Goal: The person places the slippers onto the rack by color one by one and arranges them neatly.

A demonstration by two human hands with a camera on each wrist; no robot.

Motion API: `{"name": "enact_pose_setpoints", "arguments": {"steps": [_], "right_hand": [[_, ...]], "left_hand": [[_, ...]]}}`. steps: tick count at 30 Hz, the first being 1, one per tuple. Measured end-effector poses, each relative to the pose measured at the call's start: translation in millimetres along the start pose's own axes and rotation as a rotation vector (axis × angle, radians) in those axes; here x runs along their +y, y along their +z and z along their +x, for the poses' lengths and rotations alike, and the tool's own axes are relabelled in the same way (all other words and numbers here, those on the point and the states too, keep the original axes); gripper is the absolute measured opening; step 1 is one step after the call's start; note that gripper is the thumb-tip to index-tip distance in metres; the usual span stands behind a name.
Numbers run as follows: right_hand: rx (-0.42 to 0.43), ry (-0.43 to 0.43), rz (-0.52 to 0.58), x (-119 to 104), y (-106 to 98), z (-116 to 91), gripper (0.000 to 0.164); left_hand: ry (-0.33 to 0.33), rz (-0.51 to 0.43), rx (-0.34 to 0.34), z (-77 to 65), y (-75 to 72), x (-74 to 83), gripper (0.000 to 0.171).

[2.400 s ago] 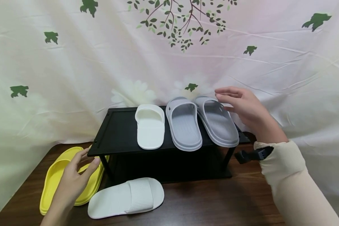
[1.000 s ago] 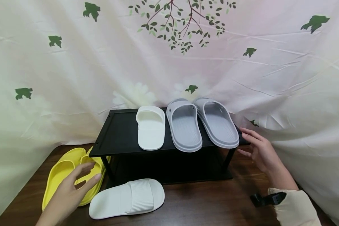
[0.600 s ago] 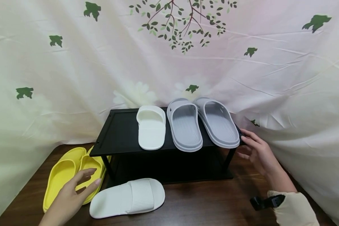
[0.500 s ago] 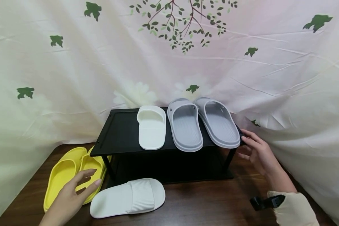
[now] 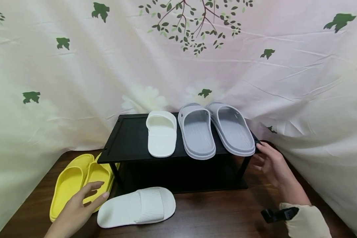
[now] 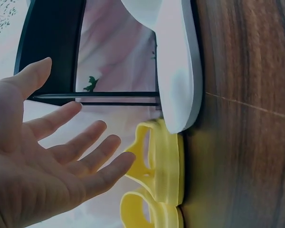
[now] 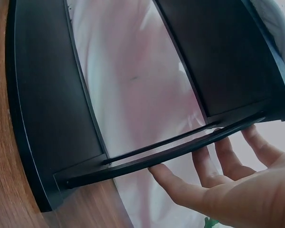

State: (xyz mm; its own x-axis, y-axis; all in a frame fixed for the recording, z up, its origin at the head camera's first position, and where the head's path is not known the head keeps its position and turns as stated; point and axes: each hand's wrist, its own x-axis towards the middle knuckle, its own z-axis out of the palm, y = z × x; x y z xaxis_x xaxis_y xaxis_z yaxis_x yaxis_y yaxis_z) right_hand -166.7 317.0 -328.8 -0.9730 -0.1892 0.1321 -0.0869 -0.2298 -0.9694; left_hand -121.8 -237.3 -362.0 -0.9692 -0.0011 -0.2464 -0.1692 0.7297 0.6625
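Observation:
My left hand [image 5: 77, 206] hovers with loosely bent, spread fingers in front of a pair of yellow slippers [image 5: 66, 188]. It holds nothing; its palm shows in the left wrist view. By its thumb a white slide slipper [image 5: 122, 210] lies sideways on the floor. My right hand [image 5: 275, 165] grips the right end of a black two-tier shoe rack [image 5: 128, 138], thumb at the top edge. In the right wrist view, its fingertips [image 7: 161, 175] touch the end bar. On the top shelf stand a white slipper [image 5: 162, 142] and two grey slippers [image 5: 197, 135].
The dark wood floor [image 5: 211, 215] runs in front of the rack. Right behind it hangs a pale curtain [image 5: 107, 72] printed with leaves, which also closes in both sides. A black strap buckle [image 5: 279, 215] sits at my right sleeve.
My right hand has come down from beside the right grey slipper to the rack's right end and stays there. My left hand has drawn slightly down from the rack's left corner. The slippers keep their places.

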Motion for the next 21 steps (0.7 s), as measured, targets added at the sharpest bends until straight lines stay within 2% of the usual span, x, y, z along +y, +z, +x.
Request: {"name": "enact_pose_setpoints", "arguments": {"steps": [7, 15, 21], "right_hand": [[0.000, 0.028, 0.049, 3.3, -2.3, 0.3, 0.025], [0.011, 0.054, 0.071, 6.5, -2.6, 1.7, 0.025], [0.028, 0.069, 0.085, 7.9, -3.9, 0.3, 0.026]], "left_hand": [[0.017, 0.003, 0.007, 1.4, 3.9, -6.1, 0.081], [-0.039, 0.014, -0.015, 2.6, 7.1, -9.7, 0.090], [-0.017, 0.012, -0.019, 0.7, 8.3, -10.4, 0.085]]}}
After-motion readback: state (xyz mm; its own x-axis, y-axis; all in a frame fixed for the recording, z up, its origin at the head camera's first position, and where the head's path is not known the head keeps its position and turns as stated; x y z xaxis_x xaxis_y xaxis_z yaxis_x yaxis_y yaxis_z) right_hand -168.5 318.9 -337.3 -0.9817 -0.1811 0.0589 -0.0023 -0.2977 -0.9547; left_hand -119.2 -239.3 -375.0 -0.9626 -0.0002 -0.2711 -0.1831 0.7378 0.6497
